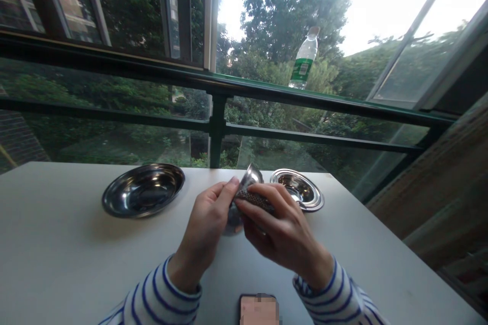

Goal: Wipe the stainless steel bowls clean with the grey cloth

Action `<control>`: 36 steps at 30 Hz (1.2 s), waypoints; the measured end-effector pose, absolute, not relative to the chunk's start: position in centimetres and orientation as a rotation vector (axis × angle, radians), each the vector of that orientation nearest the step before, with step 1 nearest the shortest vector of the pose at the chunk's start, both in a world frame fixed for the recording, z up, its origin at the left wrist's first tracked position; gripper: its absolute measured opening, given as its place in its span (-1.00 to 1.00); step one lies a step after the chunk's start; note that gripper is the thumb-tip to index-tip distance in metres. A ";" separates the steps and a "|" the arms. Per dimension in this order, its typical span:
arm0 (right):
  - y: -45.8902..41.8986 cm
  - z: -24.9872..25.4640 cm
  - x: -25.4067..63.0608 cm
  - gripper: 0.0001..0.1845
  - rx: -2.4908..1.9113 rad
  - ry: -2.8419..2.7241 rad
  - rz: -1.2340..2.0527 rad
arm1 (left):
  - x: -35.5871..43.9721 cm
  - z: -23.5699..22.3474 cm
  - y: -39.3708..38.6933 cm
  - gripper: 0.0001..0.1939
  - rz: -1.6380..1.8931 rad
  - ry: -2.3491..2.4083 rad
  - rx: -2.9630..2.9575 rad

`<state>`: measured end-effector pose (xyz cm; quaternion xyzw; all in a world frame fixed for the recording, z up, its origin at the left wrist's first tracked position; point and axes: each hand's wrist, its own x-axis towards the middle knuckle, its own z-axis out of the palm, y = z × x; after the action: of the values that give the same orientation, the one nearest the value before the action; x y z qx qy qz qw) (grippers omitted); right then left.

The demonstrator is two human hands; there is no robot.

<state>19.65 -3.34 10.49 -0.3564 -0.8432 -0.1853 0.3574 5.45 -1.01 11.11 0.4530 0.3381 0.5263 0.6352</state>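
Note:
My left hand [209, 223] grips a shiny silver metal bowl [252, 175] by its side, thumb on top. The bowl is tilted, and fingers hide its middle part. My right hand [280, 223] is closed around a dark cloth with a fine speckled pattern [257, 200], pressed against the bowl. Both hands meet above the middle of the white table. Just behind my right hand are stacked small metal dishes [318, 198], partly covered by my fingers.
A wide oval metal dish [143, 206] lies on the white table [57, 244] at the left. A phone [241, 310] lies at the near edge. Beyond the table stand a green railing [218, 137] and windows. A plastic bottle with a green label [302, 68] stands on the rail.

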 end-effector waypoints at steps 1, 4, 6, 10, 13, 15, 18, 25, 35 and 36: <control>-3.3 10.5 19.7 -0.68 -0.936 -2.149 -0.488 | 5.5 11.2 -1.0 -0.73 1.201 0.760 1.037; -3.1 10.4 19.8 -0.70 -1.018 -1.997 -0.506 | 5.5 11.3 -1.2 -0.72 1.173 0.743 1.027; -3.0 10.3 19.8 -0.70 -1.050 -1.953 -0.512 | 5.6 11.3 -1.2 -0.74 1.175 0.744 0.997; -3.3 10.1 19.5 -0.68 -1.006 -2.029 -0.555 | 5.5 11.3 -1.2 -0.75 1.188 0.704 0.930; -3.2 10.2 19.6 -0.75 -1.050 -1.967 -0.527 | 5.5 11.4 -1.3 -0.74 1.162 0.664 0.919; -3.1 10.2 19.9 -0.77 -1.111 -1.917 -0.501 | 5.5 11.4 -1.3 -0.76 1.161 0.658 0.906; -3.2 10.2 19.9 -0.72 -1.081 -1.996 -0.508 | 5.5 11.4 -1.3 -0.76 1.165 0.666 0.898; -3.2 10.5 20.1 -0.67 -1.125 -2.001 -0.497 | 5.7 11.5 -1.4 -0.74 1.192 0.659 0.899; -3.5 10.5 20.0 -0.65 -1.136 -2.027 -0.506 | 5.6 11.4 -1.7 -0.75 1.180 0.696 0.970; -3.4 10.6 20.1 -0.66 -1.167 -1.994 -0.504 | 5.7 11.4 -1.7 -0.74 1.162 0.687 0.986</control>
<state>20.11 -3.42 10.60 -0.4568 -0.7805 -0.1972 0.3786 5.68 -1.74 11.36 0.4374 0.3048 0.5156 0.6708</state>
